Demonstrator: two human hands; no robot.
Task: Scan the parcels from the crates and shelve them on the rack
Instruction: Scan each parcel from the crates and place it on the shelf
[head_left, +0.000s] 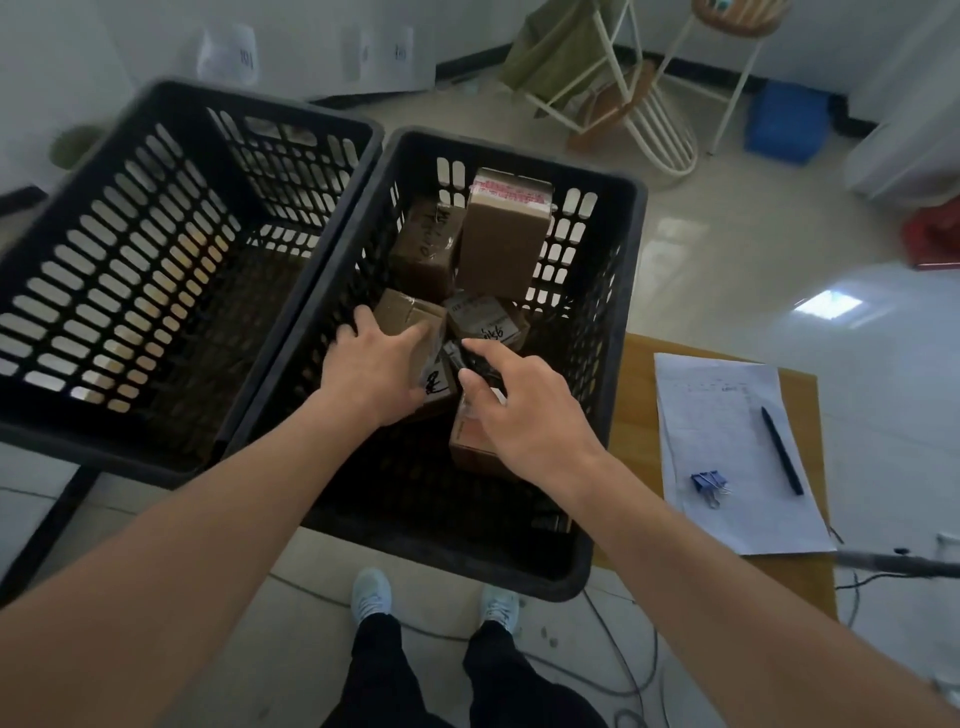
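Two black slotted crates stand side by side. The left crate (104, 260) holds no parcels. The right crate (519, 156) holds several brown cardboard parcels: a tall one (504, 244) leaning at the back, a darker one (426, 244) beside it, and a labelled one (485, 319) in the middle. My left hand (374, 369) spans a small parcel (402, 309), thumb on its left edge and fingers over its right. My right hand (524, 410) grips a small black scanner (480, 366) with the index finger stretched out, above another parcel (467, 452).
A wooden table (634, 374) at the right carries a paper sheet (727, 441), a black pen (782, 449) and a blue binder clip (709, 486). A chair (623, 104), a stool (737, 21) and a blue box (787, 122) stand behind. Cables lie on the floor by my feet (371, 592).
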